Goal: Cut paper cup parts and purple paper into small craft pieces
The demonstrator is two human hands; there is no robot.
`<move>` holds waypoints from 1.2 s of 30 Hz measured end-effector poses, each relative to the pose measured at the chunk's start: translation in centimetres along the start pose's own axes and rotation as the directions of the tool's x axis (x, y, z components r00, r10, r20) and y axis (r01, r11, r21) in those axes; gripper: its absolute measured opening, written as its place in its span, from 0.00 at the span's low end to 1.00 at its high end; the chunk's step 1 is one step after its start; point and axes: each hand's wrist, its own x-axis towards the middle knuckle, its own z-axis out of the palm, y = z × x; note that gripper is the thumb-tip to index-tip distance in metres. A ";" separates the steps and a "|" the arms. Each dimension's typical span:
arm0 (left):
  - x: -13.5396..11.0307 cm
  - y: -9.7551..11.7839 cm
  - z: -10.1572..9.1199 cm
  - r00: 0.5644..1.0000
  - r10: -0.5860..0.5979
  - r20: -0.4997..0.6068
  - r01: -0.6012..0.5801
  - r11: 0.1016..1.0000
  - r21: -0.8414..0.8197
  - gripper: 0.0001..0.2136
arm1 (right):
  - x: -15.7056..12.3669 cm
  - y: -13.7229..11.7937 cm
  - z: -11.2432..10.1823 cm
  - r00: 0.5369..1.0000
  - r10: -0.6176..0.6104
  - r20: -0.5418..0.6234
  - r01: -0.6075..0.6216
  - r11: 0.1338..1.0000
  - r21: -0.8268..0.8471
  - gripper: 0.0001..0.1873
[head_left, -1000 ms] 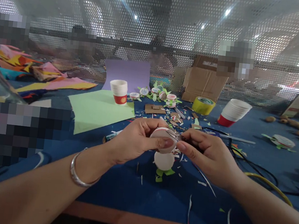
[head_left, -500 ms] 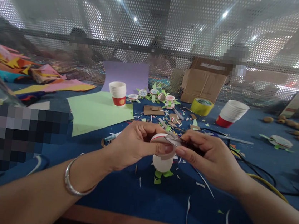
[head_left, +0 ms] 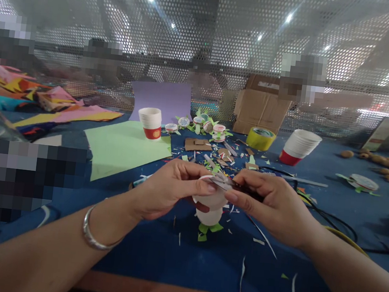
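Observation:
My left hand [head_left: 176, 186] pinches a cut-down paper cup piece [head_left: 213, 199], white with a bit of red print, between thumb and fingers. In my right hand [head_left: 268, 203] is a pair of scissors [head_left: 222, 183], its blades at the upper edge of the cup piece. The handles are mostly hidden by my fingers. Just below, on the blue tabletop, lies a white round paper piece [head_left: 209, 216] with green paper bits [head_left: 203, 232] sticking out at its near side. Paper scraps [head_left: 258, 241] are scattered around it.
Stacked paper cups [head_left: 149, 124] stand on green paper [head_left: 124, 149], with another cup stack [head_left: 299, 148] at right. Behind are small paper turtles [head_left: 219, 132], yellow tape [head_left: 260, 139] and a cardboard box [head_left: 260, 111]. Cables [head_left: 336, 223] and walnut-like brown objects [head_left: 382, 162] lie right.
The cup piece has turned in my left hand, so more of its white face and a red patch show. The left thumb has shifted up. The scissors stay at its edge.

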 end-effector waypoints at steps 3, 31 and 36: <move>0.2 0.0 0.1 1.000 0.010 0.000 -0.010 1.000 -0.004 0.04 | 0.0 0.1 -0.1 1.000 -0.006 0.007 0.006 1.000 -0.011 0.21; 0.0 -0.1 -0.2 0.992 0.106 -0.065 -0.094 0.983 0.160 0.08 | 0.2 1.0 0.0 0.999 -0.002 -0.045 -0.009 0.973 -0.231 0.21; -0.1 0.1 -0.1 0.991 0.123 -0.055 -0.109 0.972 0.208 0.10 | 0.2 0.9 0.1 0.999 -0.028 -0.035 0.019 0.972 -0.233 0.20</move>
